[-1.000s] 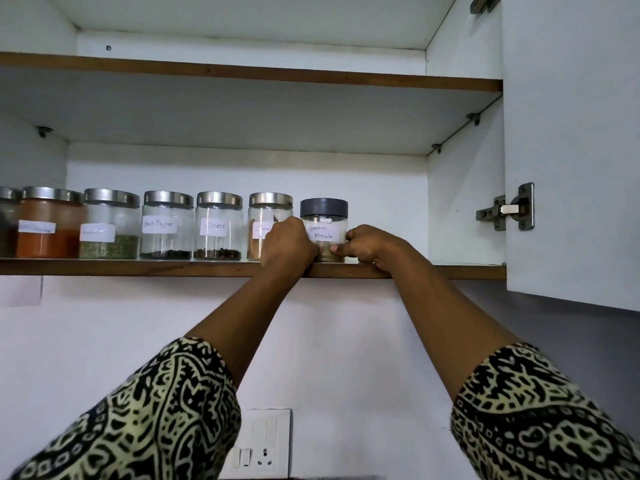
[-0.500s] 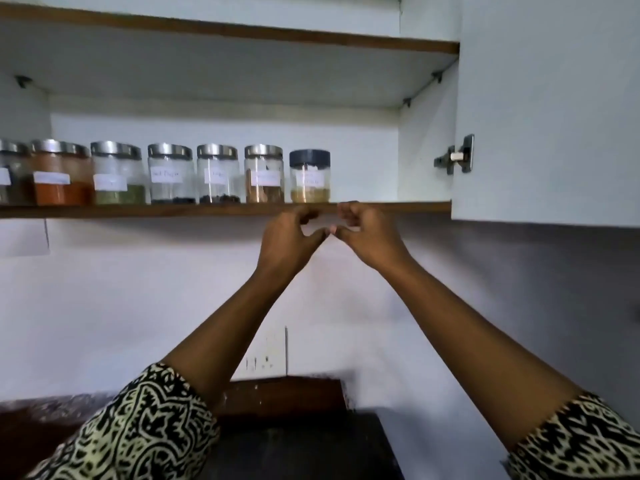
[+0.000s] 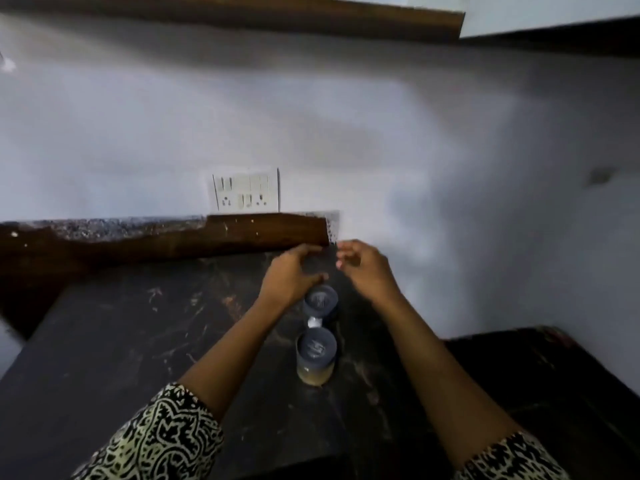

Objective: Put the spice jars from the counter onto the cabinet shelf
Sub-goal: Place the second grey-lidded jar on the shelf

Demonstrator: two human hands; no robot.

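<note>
- One second ago both hands were up at the cabinet shelf (image 3: 242, 15), setting a dark-lidded jar at the right end of the row. Now the view has dropped to the counter (image 3: 121, 341), and the shelf is only a brown strip along the top edge of the frame.
- I judge from this that the last jar is delivered and the person has come back for the next one, so the task is not finished.
- Two spice jars with dark lids wait on the counter near the middle of the frame. The far jar (image 3: 320, 301) stands just behind the near jar (image 3: 316, 358); whether they touch I cannot tell. The near jar shows a pale yellowish filling at its bottom.
- The left hand (image 3: 291, 275) is at the centre of the frame, palm turned down, fingers loosely curled and spread. It holds nothing. It sits just beside the lid of the far jar, on the lid's upper left.
- The right hand (image 3: 363, 268) is a little right of centre, also empty, fingers half open and relaxed, apart from both jars.
- Both forearms reach forward from the lower corners, with patterned sleeves (image 3: 156, 438) pushed back.
- The picture is blurred, so finger contact with the lid is uncertain.
- The far jar looks like the next pick.
</note>
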